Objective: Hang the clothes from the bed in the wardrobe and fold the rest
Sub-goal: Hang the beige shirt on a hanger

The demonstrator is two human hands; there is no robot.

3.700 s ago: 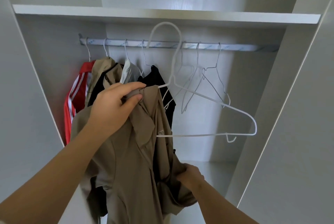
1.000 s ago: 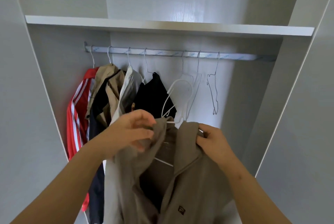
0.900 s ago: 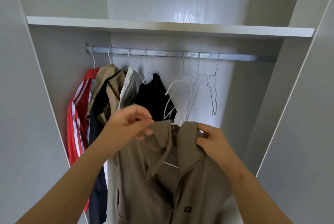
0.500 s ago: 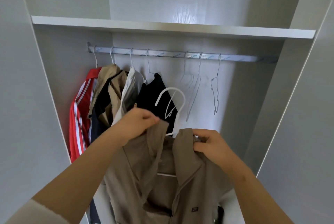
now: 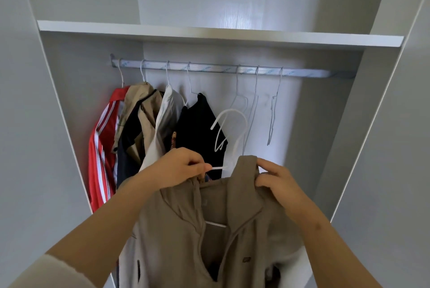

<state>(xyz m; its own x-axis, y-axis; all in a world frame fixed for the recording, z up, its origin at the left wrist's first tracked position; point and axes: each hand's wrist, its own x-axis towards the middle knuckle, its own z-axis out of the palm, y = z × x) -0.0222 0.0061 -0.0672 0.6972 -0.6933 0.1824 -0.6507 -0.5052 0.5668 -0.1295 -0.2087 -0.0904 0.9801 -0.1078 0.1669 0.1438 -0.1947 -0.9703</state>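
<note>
My left hand (image 5: 179, 166) pinches the white hanger (image 5: 232, 129); my right hand (image 5: 277, 183) grips the tan shirt (image 5: 209, 236) collar. Soft, limp, probably light cloth: best held at the shoulders.

Tan shirt (image 5: 186, 236): lower part cut off by the bottom edge. White hanger (image 5: 235, 129): shoulders hidden inside the shirt, only the hook and a short bar showing. Small chest logo (image 5: 246, 259): too small to read. Hung clothes (image 5: 149, 124): overlapping, hems hidden behind forearms. Rail (image 5: 302, 73): printed markings illegible. Both forearms run out of frame below.
</note>
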